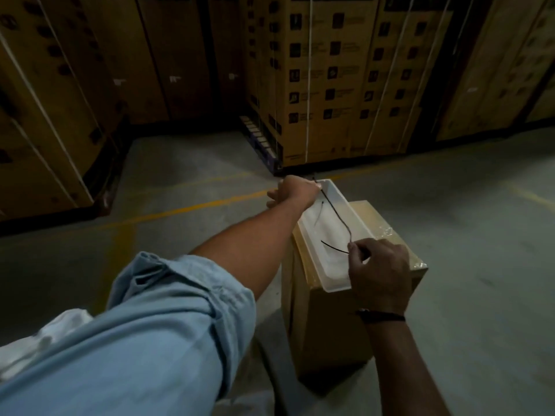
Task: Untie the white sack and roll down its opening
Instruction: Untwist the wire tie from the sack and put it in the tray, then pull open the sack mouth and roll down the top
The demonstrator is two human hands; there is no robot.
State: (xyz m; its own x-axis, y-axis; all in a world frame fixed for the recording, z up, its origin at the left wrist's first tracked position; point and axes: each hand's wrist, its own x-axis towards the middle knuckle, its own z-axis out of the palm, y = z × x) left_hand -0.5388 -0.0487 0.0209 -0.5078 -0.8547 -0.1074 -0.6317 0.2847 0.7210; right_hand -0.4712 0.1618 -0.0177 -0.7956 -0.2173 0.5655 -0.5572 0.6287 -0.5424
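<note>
Light-blue sleeve (150, 325) foremost, left hand (292, 190) and right hand (378, 265) pinch a thin dark cord (338, 216), best laid slack in the white plastic tray (335, 285).

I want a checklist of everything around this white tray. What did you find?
Surface: white rectangular plastic tray lying on a brown cardboard box.
Job's things: thin dark cord stretched above the tray; white sack, seemingly the cloth partly in view at lower left.
Clutter: nothing seen.
Hands: left hand holds the cord's far end; right hand pinches the near end with its fingers.
Cables: nothing seen apart from the cord.
Surroundings: grey concrete floor with yellow lines; tall strapped cardboard cartons behind.
</note>
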